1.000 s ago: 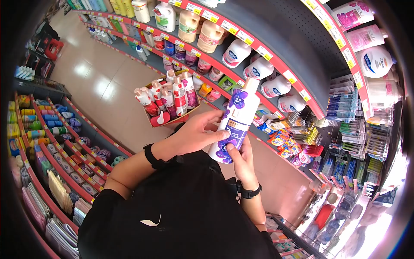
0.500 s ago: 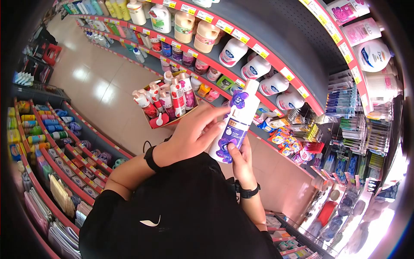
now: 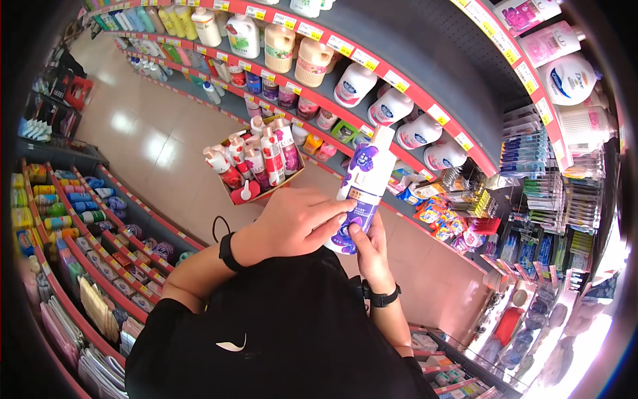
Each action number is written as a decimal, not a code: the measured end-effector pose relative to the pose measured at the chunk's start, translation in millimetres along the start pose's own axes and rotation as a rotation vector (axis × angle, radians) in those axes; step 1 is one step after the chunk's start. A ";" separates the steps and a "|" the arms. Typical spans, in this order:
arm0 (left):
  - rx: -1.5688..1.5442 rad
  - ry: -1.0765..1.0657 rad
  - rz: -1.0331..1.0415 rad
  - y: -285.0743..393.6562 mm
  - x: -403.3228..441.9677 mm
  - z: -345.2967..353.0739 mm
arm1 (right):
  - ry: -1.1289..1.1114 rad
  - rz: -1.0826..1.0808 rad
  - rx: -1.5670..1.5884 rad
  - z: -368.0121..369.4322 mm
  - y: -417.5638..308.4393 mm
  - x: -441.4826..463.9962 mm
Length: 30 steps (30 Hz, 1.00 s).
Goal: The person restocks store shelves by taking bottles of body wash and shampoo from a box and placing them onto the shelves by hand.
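Note:
A white bottle with purple flowers and a purple label (image 3: 364,176) is tilted in front of the black shirt, its cap uppermost. My right hand (image 3: 373,256) is wrapped round its lower part, thumb on the front and the other fingers mostly hidden behind. From the left side, my left hand (image 3: 292,223) reaches over the label with its index finger stretched out at the bottle's surface. Its other fingers are partly bent, and nothing shows in that hand.
Beyond my left hand, a box of red, white and pink bottles (image 3: 302,159) stands above the tiled floor (image 3: 156,143). Shelves of bottles (image 3: 279,48) curve across the top. Packaged goods hang at right (image 3: 531,159); lower shelves (image 3: 100,256) line the left.
My left hand has left its hold on the bottle's side, swung upward, then come down over the label with its index finger out. My right hand still holds the bottle. The view has shifted slightly.

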State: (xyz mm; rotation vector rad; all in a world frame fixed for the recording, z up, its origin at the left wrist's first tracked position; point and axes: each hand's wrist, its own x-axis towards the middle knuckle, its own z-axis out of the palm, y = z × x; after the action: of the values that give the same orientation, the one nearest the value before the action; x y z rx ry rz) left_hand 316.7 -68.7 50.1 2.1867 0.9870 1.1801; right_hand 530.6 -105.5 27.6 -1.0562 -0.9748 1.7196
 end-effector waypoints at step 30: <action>-0.094 0.006 -0.101 -3.9 4.3 -8.9 | -0.020 -0.027 -0.106 4.9 -5.4 13.7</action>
State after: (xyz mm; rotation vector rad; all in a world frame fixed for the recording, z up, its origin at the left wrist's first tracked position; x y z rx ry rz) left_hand 309.3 -62.4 54.4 2.0377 1.0107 1.1631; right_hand 523.9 -91.9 30.8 -1.0899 -1.0988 1.6748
